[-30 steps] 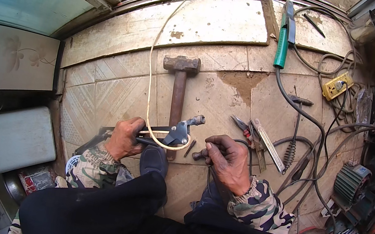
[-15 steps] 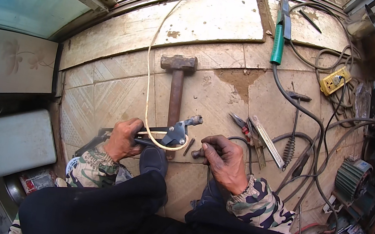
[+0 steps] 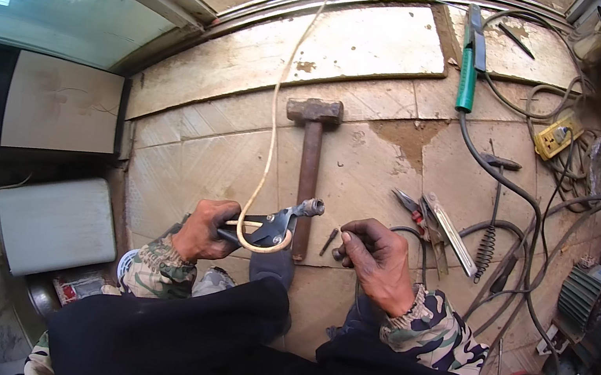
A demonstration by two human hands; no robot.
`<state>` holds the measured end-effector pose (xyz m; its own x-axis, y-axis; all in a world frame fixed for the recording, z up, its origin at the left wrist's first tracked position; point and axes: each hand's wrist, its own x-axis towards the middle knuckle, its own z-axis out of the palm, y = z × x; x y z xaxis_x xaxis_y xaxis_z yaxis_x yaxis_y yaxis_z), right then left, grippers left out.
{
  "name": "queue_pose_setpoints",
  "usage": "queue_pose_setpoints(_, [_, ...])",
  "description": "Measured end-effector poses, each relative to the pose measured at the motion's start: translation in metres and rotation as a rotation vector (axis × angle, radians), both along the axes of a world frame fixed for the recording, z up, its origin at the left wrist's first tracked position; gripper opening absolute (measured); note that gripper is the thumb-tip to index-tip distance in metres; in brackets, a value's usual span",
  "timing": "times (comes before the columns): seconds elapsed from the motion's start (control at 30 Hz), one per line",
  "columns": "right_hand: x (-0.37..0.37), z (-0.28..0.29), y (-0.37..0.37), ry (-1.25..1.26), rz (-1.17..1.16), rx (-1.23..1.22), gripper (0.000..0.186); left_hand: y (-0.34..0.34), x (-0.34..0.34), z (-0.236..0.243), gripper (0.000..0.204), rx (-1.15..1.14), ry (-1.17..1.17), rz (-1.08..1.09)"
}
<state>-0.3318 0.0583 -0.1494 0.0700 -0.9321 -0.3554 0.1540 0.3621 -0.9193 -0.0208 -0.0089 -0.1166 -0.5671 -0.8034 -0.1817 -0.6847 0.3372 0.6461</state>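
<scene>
So the left hand (image 3: 206, 231), just left of frame center, is wrapped around a black metal part (image 3: 274, 228) with a cream cord (image 3: 274, 123) looped round it. Right hand (image 3: 383, 265), lower center-right, pinches a small dark metal piece (image 3: 338, 254). Sledgehammer (image 3: 309, 161) lies mid-frame, green-handled clamp (image 3: 467, 80) upper right.
</scene>
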Motion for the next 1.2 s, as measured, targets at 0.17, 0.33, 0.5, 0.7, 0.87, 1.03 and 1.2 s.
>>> queue_pose_setpoints(0.17, [0.005,0.005,0.001,0.038,0.029,-0.061,0.014,-0.009,0.000,0.022,0.021,0.302,0.108,0.033])
queue_pose_setpoints(0.33, [0.009,0.005,0.007,-0.021,0.003,-0.088,0.013,-0.010,0.020,0.024,0.021,0.699,0.076,0.153])
queue_pose_setpoints(0.5, [0.008,0.005,0.013,-0.037,-0.009,-0.095,0.012,-0.007,0.035,0.012,0.006,1.066,0.354,0.515])
queue_pose_setpoints(0.7, [0.007,0.001,0.017,-0.069,-0.024,-0.085,0.012,-0.016,0.022,0.034,0.036,0.910,0.183,0.124])
queue_pose_setpoints(0.87, [0.008,0.006,0.015,-0.096,0.001,-0.065,0.012,-0.020,0.026,0.043,0.023,0.908,0.161,0.103])
queue_pose_setpoints(1.03, [0.009,0.003,0.015,-0.092,-0.002,-0.063,0.012,-0.029,0.044,0.030,0.016,1.017,0.315,-0.013])
queue_pose_setpoints(1.2, [0.009,0.000,0.015,-0.075,0.017,-0.035,0.013,-0.039,0.048,0.025,0.031,1.108,0.428,-0.090])
